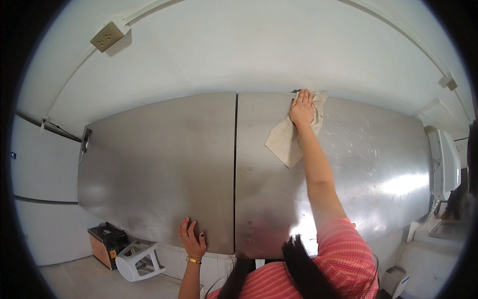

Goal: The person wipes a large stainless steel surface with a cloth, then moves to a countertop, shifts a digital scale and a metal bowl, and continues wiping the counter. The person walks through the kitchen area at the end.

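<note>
My right hand point(302, 109) lies flat on a beige cloth point(285, 141) at the far edge of the right-hand metal table point(358, 149), the arm stretched out. Part of the cloth bunches up beside the fingers, and a flat corner spreads toward me. Its fingers are extended and press the cloth down rather than gripping it. My left hand point(192, 241), with a ring and a gold wristband, rests at the near edge of the left-hand metal table point(159, 159). Those fingers are apart and hold nothing.
A narrow dark gap point(235, 174) separates the two tables. Behind them rises a white wall with an outlet box point(107, 37). At the lower left are a white plastic stool point(139, 260) and a black and orange box point(107, 244). A white appliance point(444, 159) stands at the right end.
</note>
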The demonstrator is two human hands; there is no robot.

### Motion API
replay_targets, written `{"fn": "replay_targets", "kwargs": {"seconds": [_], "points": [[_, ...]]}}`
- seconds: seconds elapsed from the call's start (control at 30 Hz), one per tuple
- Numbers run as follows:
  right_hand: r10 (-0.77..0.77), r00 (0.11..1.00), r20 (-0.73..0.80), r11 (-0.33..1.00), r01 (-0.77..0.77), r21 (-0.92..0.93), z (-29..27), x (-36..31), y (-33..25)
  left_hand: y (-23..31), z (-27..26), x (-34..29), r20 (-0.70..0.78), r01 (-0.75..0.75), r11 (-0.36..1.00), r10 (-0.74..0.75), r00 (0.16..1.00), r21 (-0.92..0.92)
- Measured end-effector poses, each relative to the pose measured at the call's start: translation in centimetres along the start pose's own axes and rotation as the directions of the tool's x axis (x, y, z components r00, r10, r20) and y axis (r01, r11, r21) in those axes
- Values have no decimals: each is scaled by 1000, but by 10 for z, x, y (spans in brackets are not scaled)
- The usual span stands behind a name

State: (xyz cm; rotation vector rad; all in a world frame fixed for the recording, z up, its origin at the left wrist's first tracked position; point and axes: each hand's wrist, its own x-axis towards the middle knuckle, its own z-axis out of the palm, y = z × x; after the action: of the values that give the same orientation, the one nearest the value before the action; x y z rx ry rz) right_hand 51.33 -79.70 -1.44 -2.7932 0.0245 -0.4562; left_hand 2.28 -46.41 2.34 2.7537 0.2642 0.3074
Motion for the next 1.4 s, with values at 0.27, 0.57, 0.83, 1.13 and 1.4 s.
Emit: {"fn": "replay_targets", "kwargs": {"seconds": [0.27,0.57,0.83,1.13,1.4], "points": [[-452,878,156,885,419,204,27,-58,-120,-2,6,0,-33,-24,996,22,999,-83],[-16,992,124,998,24,-65,-45,-71,36,-3,5,0,-55,-75,997,73,996,-35],[-613,757,226,786,558,266,-70,-257,-77,-5,11,-5,-129,-110,994,107,986,-19],[-744,543,390,666,650,366,-170,-442,-99,-16,3,-30,-284,-166,977,124,951,-130],[-692,677,251,719,611,331,-114,-455,-189,-36,21,-170,-268,71,893,-208,941,-445]]}}
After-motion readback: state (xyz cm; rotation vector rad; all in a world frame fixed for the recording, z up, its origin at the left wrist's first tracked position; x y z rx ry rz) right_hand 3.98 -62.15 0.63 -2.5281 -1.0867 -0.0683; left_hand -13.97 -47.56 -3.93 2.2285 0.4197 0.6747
